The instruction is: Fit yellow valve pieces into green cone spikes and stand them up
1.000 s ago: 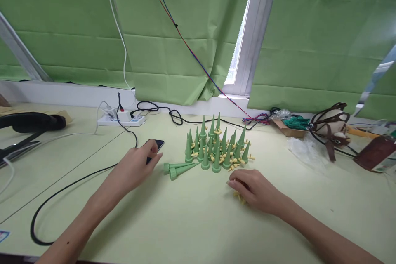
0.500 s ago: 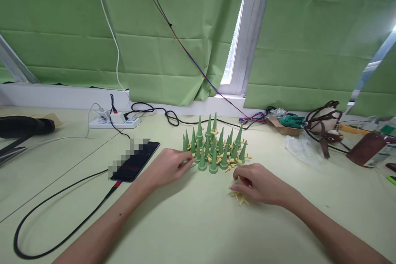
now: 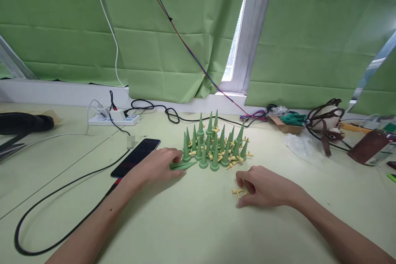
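My left hand [image 3: 162, 164] is closed on a green cone [image 3: 182, 166], which lies on its side with its tip to the right. Its base is hidden by my fingers. Just beyond stands a cluster of upright green cones [image 3: 214, 159] on round bases, with small yellow branched pieces [image 3: 231, 166] scattered among them. To the right, my right hand [image 3: 262, 186] rests low over the table, fingers curled but apart. Between its thumb and fingers lie loose yellow branched pieces [image 3: 237, 192], partly covered by the hand.
A dark phone [image 3: 136, 159] with a cable lies beside my left forearm. Behind it sits a white power strip [image 3: 114, 120]. A cardboard box [image 3: 286, 126], a plastic bag [image 3: 301, 146] and a dark red object [image 3: 369, 148] are at the right. Black cable [image 3: 198, 121] runs along the back.
My left hand has drawn back left from the cluster, and the green cone in it now shows more. My right hand has shifted slightly right, its thumb and fingers wider apart.
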{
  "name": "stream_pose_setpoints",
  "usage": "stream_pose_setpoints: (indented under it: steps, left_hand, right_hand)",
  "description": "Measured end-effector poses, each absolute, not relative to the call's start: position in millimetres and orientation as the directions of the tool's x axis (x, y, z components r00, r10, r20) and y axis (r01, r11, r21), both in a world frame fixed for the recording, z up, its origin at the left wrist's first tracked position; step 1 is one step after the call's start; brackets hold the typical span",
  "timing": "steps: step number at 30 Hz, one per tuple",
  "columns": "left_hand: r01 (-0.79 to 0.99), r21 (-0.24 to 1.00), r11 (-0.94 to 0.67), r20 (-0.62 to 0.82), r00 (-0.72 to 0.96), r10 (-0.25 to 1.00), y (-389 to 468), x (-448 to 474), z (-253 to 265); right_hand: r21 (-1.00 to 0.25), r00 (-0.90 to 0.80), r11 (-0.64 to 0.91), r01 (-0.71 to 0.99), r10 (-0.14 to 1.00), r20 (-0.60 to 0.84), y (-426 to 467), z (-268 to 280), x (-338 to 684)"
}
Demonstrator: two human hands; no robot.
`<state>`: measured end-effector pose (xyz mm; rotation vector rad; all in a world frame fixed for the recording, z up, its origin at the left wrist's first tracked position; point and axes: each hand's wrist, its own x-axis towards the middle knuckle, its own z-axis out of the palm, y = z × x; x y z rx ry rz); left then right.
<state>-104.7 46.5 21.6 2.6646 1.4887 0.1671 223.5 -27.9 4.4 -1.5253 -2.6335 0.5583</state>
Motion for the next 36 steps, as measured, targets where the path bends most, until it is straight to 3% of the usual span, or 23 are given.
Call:
stream_pose_setpoints:
  steps: [10,21,28,36]
  left_hand:
    - [0.824,0.129,-0.551,0.000,0.556,0.831,40.6,-96.4,20.4]
    - [0.766,0.130,-0.629,0.066,0.626,0.777,36.8,-95.3,21.2]
    - [0.752,0.188,-0.632,0.084,0.629,0.773,37.2,-99.0,23.6]
    - [0.643,0.247,-0.725,0.229,0.688,0.689,27.6,-86.4,27.6]
  right_hand:
    - [-0.397,-0.517,0.446,0.802,0.851,-0.089,-23.8,-3.6,217.2]
    - [-0.449,-0.497,0.479,0.754,0.863,0.087,-22.1,-17.5,209.6]
    - [-0.476,-0.452,0.441,0.761,0.887,0.100,-22.2,-18.8,209.4]
    - [-0.452,-0.437,0.439,0.777,0.892,0.115,-21.0,-18.8,210.5]
